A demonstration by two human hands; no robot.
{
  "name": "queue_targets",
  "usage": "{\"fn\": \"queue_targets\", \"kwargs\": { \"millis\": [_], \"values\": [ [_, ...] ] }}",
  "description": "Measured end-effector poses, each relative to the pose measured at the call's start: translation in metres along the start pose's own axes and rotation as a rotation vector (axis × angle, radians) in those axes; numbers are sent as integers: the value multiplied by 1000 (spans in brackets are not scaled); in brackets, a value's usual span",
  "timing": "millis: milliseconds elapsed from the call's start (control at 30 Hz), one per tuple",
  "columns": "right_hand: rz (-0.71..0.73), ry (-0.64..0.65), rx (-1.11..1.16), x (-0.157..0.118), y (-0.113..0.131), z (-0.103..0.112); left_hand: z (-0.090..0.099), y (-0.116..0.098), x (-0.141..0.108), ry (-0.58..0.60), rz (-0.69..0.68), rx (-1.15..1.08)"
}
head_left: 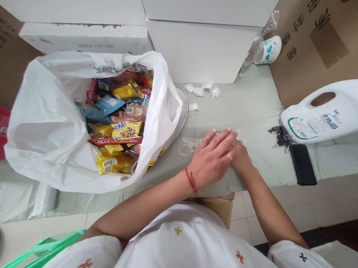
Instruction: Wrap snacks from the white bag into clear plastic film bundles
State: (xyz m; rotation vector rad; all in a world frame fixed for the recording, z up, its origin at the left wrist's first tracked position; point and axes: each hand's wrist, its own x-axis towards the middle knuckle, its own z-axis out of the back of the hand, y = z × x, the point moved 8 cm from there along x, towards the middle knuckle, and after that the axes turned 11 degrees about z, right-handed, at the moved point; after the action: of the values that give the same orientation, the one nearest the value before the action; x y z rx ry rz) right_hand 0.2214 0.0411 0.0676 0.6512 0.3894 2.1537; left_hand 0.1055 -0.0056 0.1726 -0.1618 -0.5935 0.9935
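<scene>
The table (255, 94) in front of me is covered by a pale grey-green cloth (244, 114). On it rest an open white plastic bag (172, 105), small crumpled white wads (198, 91), a scrap of clear plastic film (188, 146), a white plastic detergent jug (336, 110), a dark bunch of keys (281, 137) and, just beside those, a black rectangular phone (303, 164).

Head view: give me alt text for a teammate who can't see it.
The left hand, a red band at its wrist, overlaps the right hand beside clear plastic on a cloth-covered table. An open white bag of packaged snacks sits at left; a white jug, keys and a black phone lie at right.
</scene>
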Motion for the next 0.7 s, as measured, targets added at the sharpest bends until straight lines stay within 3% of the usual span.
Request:
{"fn": "queue_targets", "kwargs": {
  "millis": [100,200,267,367,500,567,700],
  "values": [
    [97,-6,-42,-4,6,5,-59,28,4,236,59,68],
    [143,28,-107,-23,-7,14,-85,48,-17,259,25,108],
    [76,0,-182,-39,-30,29,-88,54,-30,249,16,109],
    [-121,-180,-299,-59,-66,68,-87,57,-37,232,32,101],
    [-308,-358,-152,-57,-91,95,-89,58,-35,201,56,74],
    [-296,-325,-75,-41,-96,92,-90,61,-35,189,68,49],
    [-146,-115,-60,-1,-101,69,-91,68,-37,173,60,5]
  ]
}}
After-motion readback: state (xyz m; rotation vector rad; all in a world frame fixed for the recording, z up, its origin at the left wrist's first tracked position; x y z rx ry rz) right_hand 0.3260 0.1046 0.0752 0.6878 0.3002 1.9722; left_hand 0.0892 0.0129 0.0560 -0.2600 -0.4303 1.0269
